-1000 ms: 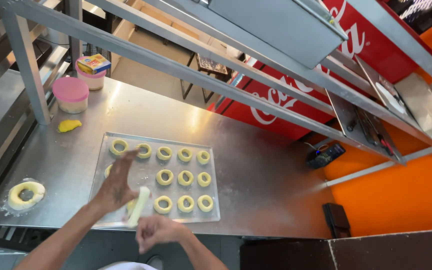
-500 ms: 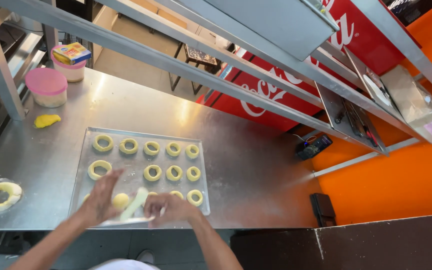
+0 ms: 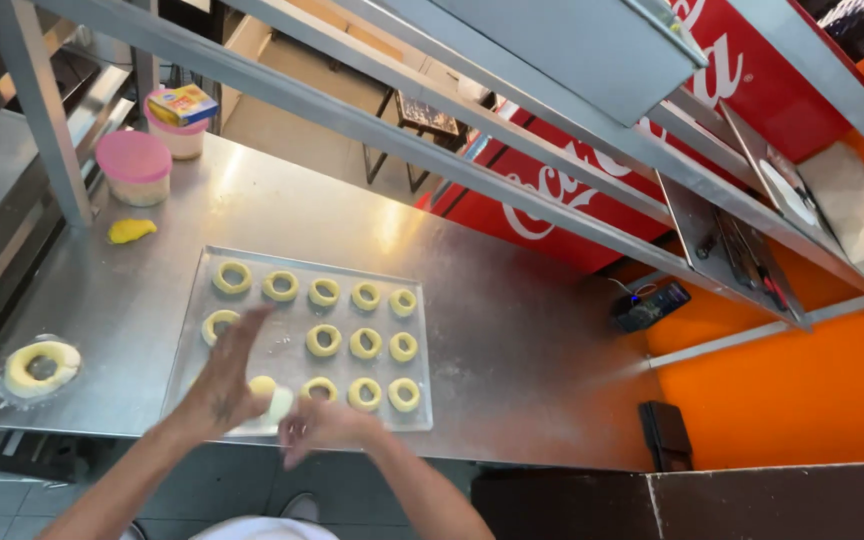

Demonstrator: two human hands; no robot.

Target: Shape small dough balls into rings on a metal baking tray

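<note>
- Far left on the steel table [image 3: 512,330], a large dough ring [image 3: 42,367] sits in a dusting of flour, well apart from our hands. Behind it lie a yellow lump [image 3: 132,231] and a pink-lidded tub [image 3: 134,167].
- On the baking tray [image 3: 252,345], small dough rings [image 3: 324,340] stand in rows. The front left corner holds no finished ring, and that is where we are working.
- Our left hand [image 3: 224,378] is flat over the tray's left side, fingers spread and pointing away from us. It is open, closed around nothing, with its palm over or just beside a pale dough piece [image 3: 270,397] at the tray's front edge.
- We judge that this piece is being shaped and placed. To do it well, we should press lightly, keep the piece inside the rim, and set it in line with the row while leaving a gap like the gaps between the others.
- Our right hand [image 3: 324,427] is low at the tray's front edge, just right of the dough piece. Its fingers are curled loosely down. Motion blur hides whether it pinches any dough, so we cannot tell its grip.
- Both forearms come up from the bottom edge and converge on that front left corner.
- We should keep our wrists clear of the nearest finished rings.
</note>
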